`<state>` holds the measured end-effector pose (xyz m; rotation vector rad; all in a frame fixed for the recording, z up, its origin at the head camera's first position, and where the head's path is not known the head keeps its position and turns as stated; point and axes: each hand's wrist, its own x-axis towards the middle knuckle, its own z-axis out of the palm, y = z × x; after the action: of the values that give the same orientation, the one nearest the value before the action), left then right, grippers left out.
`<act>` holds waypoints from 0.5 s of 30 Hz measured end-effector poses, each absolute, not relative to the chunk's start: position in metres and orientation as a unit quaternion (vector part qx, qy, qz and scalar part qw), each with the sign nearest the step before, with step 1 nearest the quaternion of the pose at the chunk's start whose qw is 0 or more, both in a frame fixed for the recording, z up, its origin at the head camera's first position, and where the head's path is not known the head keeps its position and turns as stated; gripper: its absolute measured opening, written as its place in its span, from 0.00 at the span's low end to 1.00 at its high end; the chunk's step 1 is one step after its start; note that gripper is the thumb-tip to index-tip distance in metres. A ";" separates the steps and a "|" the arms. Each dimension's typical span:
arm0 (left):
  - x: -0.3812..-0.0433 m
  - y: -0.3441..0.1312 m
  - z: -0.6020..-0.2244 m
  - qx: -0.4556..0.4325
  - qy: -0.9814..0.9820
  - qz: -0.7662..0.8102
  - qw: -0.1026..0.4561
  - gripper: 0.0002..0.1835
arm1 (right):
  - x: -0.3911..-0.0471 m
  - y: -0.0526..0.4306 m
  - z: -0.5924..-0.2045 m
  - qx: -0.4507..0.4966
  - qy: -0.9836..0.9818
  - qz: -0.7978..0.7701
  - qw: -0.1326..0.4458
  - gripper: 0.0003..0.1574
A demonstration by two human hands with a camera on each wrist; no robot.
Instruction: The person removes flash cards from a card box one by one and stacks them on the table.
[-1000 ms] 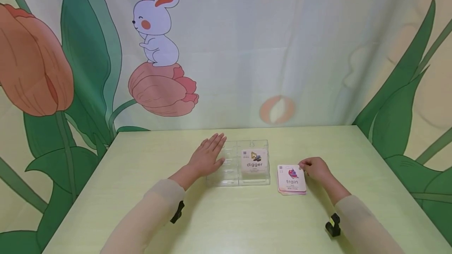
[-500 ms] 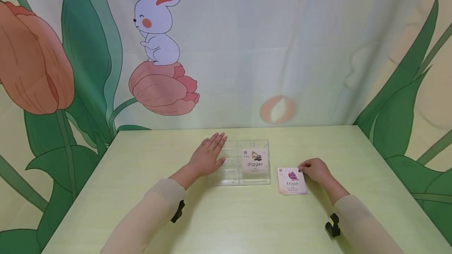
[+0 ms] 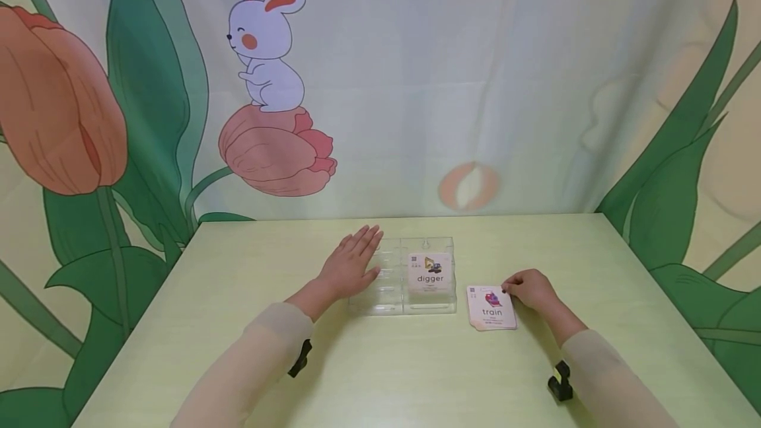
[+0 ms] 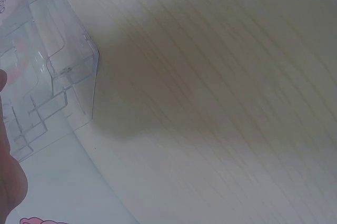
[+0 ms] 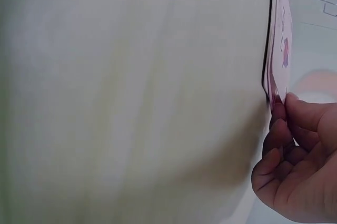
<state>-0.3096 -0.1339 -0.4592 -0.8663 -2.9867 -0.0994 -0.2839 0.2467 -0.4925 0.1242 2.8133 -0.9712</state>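
1. Looking from the head: finding the left hand [image 3: 351,263] palm down over the left half of the clear tray [image 3: 429,308], with fingers straight and holding nothing; finding the right hand [image 3: 531,288], well apart from the left, clamped on the far right corner of the train card [image 3: 492,312], just right of the tray on the bench [image 3: 416,375]. Seeing the digger card [image 3: 429,271] in the tray's right half. Noting, against a second ago, the train card's far edge a little nearer the person, with both hands almost unmoved.
2. Looking from the left wrist: catching only a sliver of the left hand beside a tray corner; unable to tell about pressure.
3. Looking from the right wrist: seeing the pinched corner raised off the lower cards [image 5: 269,61]; judging separation of the top card as probably begun, not finished.
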 end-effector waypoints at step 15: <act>-0.311 -0.134 -0.462 -0.277 -0.960 -0.026 0.021 0.40 | -0.282 0.245 -0.490 0.040 0.945 -0.313 0.081 0.14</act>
<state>-0.3109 -0.1345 -0.4615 -0.8598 -2.9763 -0.0809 -0.2825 0.2448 -0.4901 0.1198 2.8262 -0.9352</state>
